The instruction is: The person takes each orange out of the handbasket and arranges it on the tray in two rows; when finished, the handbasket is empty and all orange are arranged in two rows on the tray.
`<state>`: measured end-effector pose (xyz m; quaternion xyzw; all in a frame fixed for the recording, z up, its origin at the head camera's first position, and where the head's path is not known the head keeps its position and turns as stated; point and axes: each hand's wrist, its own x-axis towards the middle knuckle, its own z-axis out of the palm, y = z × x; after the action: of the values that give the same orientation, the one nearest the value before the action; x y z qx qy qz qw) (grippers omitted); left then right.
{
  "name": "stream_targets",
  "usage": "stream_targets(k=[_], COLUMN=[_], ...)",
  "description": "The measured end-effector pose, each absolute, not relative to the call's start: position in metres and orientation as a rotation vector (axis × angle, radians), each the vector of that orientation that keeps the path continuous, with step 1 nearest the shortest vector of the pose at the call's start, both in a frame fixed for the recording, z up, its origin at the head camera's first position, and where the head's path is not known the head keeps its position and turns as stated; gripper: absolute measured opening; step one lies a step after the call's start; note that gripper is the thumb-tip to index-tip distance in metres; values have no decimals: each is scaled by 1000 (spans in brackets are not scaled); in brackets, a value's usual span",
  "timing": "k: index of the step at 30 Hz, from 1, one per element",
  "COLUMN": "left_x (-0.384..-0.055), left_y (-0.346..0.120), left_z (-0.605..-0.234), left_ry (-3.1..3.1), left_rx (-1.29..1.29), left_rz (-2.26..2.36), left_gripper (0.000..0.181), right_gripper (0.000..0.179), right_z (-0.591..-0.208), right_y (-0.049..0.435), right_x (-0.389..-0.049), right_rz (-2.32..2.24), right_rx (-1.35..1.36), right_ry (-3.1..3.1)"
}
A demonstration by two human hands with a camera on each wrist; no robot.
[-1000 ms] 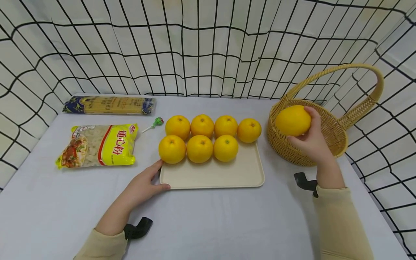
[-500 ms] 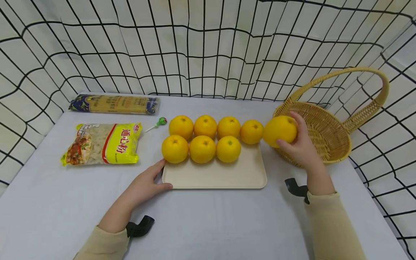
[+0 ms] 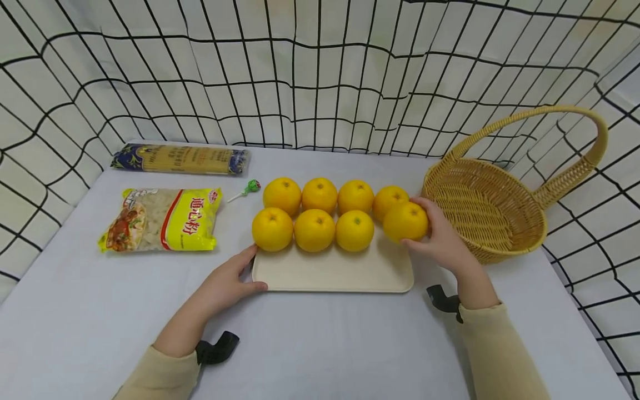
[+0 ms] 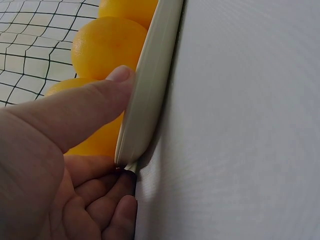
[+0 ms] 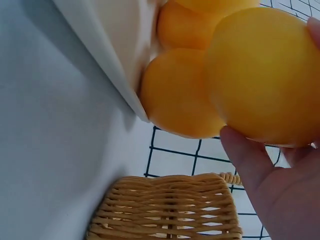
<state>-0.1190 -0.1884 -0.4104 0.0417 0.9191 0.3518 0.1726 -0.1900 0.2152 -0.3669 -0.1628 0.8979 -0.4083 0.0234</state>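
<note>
A cream tray [image 3: 332,276] carries two rows of oranges, with a back row [image 3: 319,195] and a front row [image 3: 314,230]. My left hand [image 3: 227,284] holds the tray's near left corner, thumb along the front edge and fingers at the left side. In the left wrist view the thumb [image 4: 100,100] lies against the tray wall [image 4: 150,95] and other fingers are curled below. My right hand [image 3: 442,239] grips an orange [image 3: 405,222] over the tray's right end, in front of the last back-row orange [image 5: 180,95]. Whether it touches the tray is hidden.
A wicker basket [image 3: 492,222] with a tall handle stands right of the tray, its inside bare. To the left lie a pasta bag [image 3: 162,219], a spaghetti pack [image 3: 182,159] and a green lollipop [image 3: 251,187]. Black wire mesh [image 3: 320,83] encloses the table's back and sides.
My right hand has carried the orange from over the basket leftward to the tray's right end. My left hand stays at the tray's corner. The head view has shifted slightly.
</note>
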Motion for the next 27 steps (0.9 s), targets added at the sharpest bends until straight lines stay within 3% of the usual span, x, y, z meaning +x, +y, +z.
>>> stream_targets(k=[27], left_x=[-119], left_y=[-189], left_z=[-415], left_ry=[2598], left_rx=[113], left_rz=[1000], left_gripper=[93], right_gripper=[87], right_z=[-382], right_y=[202], right_x=[-191], right_rz=[-1019], right_rx=[-361], right_ry=[2708])
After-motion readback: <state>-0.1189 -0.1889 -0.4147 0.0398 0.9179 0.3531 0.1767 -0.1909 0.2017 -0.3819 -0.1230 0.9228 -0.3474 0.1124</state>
